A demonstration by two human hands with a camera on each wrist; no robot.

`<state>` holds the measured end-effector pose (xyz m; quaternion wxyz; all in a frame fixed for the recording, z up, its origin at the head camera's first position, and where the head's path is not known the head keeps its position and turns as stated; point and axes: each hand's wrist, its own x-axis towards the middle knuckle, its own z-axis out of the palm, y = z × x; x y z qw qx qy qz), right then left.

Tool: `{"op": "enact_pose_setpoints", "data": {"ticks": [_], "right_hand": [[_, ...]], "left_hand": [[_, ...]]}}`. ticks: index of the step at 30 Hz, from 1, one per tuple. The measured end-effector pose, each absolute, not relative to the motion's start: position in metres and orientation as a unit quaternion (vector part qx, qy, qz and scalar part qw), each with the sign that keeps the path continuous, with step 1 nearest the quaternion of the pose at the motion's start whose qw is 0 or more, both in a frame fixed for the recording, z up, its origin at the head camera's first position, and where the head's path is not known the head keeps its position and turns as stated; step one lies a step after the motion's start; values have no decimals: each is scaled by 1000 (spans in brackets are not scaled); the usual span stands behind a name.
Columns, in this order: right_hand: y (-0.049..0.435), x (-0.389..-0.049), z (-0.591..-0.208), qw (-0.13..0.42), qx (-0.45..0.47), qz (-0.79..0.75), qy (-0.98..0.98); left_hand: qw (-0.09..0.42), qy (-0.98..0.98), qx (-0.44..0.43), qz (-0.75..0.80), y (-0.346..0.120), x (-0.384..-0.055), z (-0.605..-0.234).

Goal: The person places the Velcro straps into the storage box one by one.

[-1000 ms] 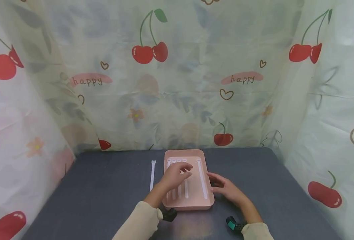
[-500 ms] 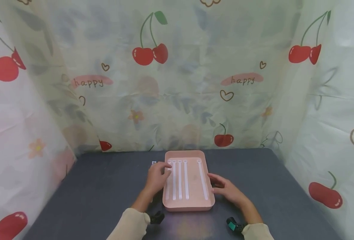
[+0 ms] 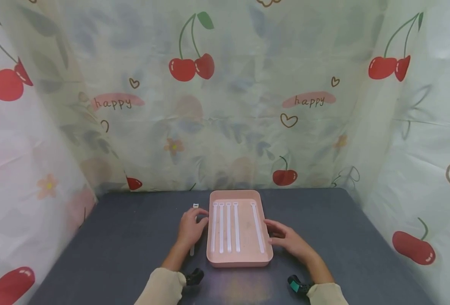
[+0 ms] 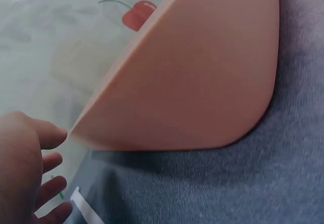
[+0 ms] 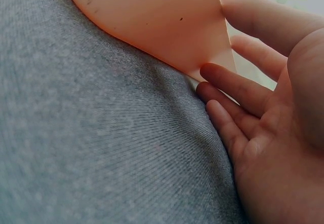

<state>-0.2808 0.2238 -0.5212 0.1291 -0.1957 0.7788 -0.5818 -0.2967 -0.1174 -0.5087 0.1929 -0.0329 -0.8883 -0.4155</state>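
A shallow pink tray (image 3: 246,260) lies on the dark table. Inside are several white cable ties (image 3: 237,228), flat strips with slotted heads; one cable tie (image 3: 258,228) lies apart on the right. My left hand (image 3: 189,228) hovers over another cable tie (image 3: 192,250) on the table left of the tray. Its fingers are loosely bent, with nothing visible between them, and it hides that tie's middle. That tie's head shows below the left hand (image 4: 20,168) in the left wrist view. My right hand (image 5: 268,97) rests its fingertips against the tray's right side, thumb at the rim.
A dark cloth-covered table (image 3: 133,237) extends on both sides of the tray. Curtains (image 3: 225,140) printed with cherries enclose the back and sides. Each wrist wears a black band, the right band (image 3: 297,286) with a green patch.
My left hand has moved left from above the tray to over the cable tie beside it. The ties inside show uncovered. My right hand stays at the tray's side.
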Motion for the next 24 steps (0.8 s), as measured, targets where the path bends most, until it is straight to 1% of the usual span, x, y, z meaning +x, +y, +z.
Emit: {"op": "enact_pose_setpoints", "data": {"ticks": [6,14,16,21,24], "right_hand": [[223,-282,-523,128,-194,-576,784],[223,-283,-522,129,-171,-570,793],[224,-283,-521,130,-170,-572,792],[224,-282,-521,133,-181,-574,787],[224,-281,-521,134,-185,-579,782]], "left_hand": [[191,-883,-14,-428,-125,-297,-517],[153,-901,25,-404,-132,-302,-519],[158,-906,23,-391,-134,-303,-520],[190,-911,20,-367,-137,-302,-523],[186,-914,29,-359,-138,-302,-523]]}}
